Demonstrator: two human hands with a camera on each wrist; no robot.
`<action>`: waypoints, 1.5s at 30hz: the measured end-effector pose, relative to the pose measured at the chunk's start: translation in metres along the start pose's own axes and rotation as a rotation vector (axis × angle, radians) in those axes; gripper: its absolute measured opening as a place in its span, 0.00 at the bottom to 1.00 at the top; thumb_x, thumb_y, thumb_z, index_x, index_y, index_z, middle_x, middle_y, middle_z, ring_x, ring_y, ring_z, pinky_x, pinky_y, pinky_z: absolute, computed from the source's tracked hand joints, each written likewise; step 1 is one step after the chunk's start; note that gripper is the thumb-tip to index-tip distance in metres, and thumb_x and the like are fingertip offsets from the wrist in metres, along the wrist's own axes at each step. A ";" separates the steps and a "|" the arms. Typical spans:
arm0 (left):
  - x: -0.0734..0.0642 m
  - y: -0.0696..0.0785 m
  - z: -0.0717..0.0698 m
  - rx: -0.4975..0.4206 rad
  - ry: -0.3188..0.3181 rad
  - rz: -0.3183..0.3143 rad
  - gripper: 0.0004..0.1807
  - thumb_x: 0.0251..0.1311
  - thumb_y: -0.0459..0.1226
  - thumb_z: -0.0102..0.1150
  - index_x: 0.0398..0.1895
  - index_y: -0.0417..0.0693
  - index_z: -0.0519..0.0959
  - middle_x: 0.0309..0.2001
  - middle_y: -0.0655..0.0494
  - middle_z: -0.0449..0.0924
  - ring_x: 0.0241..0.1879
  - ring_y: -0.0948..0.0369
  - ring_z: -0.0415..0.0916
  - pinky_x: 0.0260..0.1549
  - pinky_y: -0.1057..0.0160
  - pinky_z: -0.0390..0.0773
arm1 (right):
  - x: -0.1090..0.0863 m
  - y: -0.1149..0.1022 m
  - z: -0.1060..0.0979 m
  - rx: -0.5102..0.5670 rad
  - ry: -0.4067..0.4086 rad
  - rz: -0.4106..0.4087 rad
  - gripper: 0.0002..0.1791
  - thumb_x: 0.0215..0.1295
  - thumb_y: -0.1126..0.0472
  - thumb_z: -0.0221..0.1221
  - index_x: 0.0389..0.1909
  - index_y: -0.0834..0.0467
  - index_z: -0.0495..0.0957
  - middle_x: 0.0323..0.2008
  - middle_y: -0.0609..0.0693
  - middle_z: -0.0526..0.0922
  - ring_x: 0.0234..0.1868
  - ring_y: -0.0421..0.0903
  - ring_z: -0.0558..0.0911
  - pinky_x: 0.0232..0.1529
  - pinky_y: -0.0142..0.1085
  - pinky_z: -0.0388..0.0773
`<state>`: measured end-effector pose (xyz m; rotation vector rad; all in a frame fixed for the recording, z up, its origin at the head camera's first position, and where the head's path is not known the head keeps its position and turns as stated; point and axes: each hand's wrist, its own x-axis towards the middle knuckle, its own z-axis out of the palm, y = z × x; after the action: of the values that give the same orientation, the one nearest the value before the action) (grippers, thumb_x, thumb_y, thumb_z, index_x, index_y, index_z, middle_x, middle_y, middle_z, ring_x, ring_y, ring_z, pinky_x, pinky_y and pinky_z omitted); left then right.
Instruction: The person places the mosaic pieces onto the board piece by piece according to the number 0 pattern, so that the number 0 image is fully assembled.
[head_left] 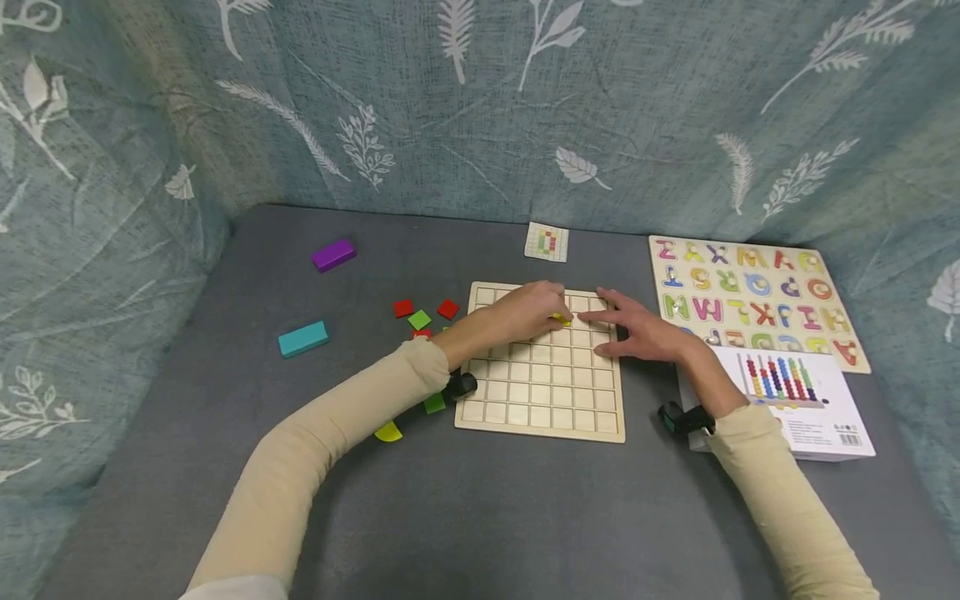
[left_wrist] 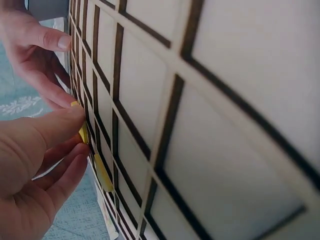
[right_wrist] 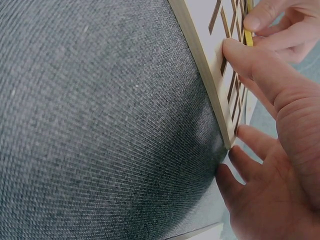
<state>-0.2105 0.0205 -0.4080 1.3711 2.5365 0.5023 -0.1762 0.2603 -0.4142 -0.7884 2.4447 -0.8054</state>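
Note:
A wooden grid board (head_left: 551, 396) lies on the dark grey table. Over its upper part is my left hand (head_left: 525, 312), pinching a small yellow tile (left_wrist: 83, 127) between thumb and fingers, close to the grid. Another yellow tile (left_wrist: 103, 172) sits in the grid beside the pinched one, as the left wrist view shows. My right hand (head_left: 645, 329) rests at the board's right edge with fingers spread. Its thumb (right_wrist: 245, 60) touches the board's face, and other fingertips are right at the edge and corner.
Red tiles (head_left: 403, 308), green tiles (head_left: 434, 404) and a yellow rounded tile (head_left: 389, 432) lie left of the board, partly under my left arm. Farther left are purple (head_left: 334, 256) and teal (head_left: 303, 339) blocks. A pattern card (head_left: 546, 242), letter puzzle (head_left: 757, 287) and white abacus box (head_left: 825, 429) lie around.

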 end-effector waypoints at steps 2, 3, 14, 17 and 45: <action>0.000 0.000 -0.001 0.006 -0.001 0.005 0.09 0.62 0.33 0.61 0.43 0.46 0.87 0.41 0.49 0.82 0.40 0.57 0.78 0.41 0.65 0.77 | 0.000 0.000 0.000 0.002 0.000 0.000 0.31 0.65 0.60 0.62 0.68 0.61 0.67 0.75 0.70 0.44 0.74 0.71 0.44 0.67 0.66 0.49; -0.001 0.000 -0.001 0.007 -0.001 0.007 0.08 0.62 0.33 0.61 0.41 0.45 0.87 0.40 0.49 0.82 0.40 0.57 0.78 0.41 0.65 0.77 | 0.000 0.000 0.000 0.002 0.000 0.002 0.31 0.65 0.60 0.62 0.68 0.61 0.67 0.75 0.70 0.44 0.75 0.71 0.44 0.67 0.66 0.49; -0.051 0.005 -0.006 0.130 0.052 -0.034 0.13 0.67 0.40 0.56 0.51 0.50 0.83 0.52 0.51 0.78 0.48 0.56 0.77 0.44 0.61 0.78 | 0.001 0.000 -0.003 -0.004 -0.019 0.028 0.32 0.65 0.59 0.62 0.68 0.60 0.66 0.75 0.70 0.43 0.75 0.70 0.42 0.68 0.66 0.48; -0.086 0.007 -0.011 0.088 0.094 -0.042 0.13 0.64 0.39 0.59 0.51 0.48 0.82 0.50 0.52 0.79 0.47 0.57 0.77 0.44 0.61 0.78 | 0.001 0.000 -0.003 -0.010 -0.015 0.030 0.32 0.64 0.59 0.62 0.68 0.60 0.66 0.75 0.70 0.43 0.75 0.70 0.42 0.68 0.66 0.47; -0.262 0.017 0.008 -0.114 0.313 -0.449 0.21 0.57 0.36 0.67 0.56 0.50 0.79 0.51 0.57 0.80 0.39 0.63 0.81 0.33 0.62 0.77 | 0.000 0.003 0.001 -0.008 -0.013 0.012 0.32 0.65 0.60 0.62 0.68 0.61 0.66 0.75 0.69 0.42 0.75 0.70 0.42 0.68 0.66 0.47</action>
<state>-0.0525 -0.1895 -0.4018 0.6900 2.8861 0.8020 -0.1772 0.2619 -0.4166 -0.7793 2.4402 -0.7840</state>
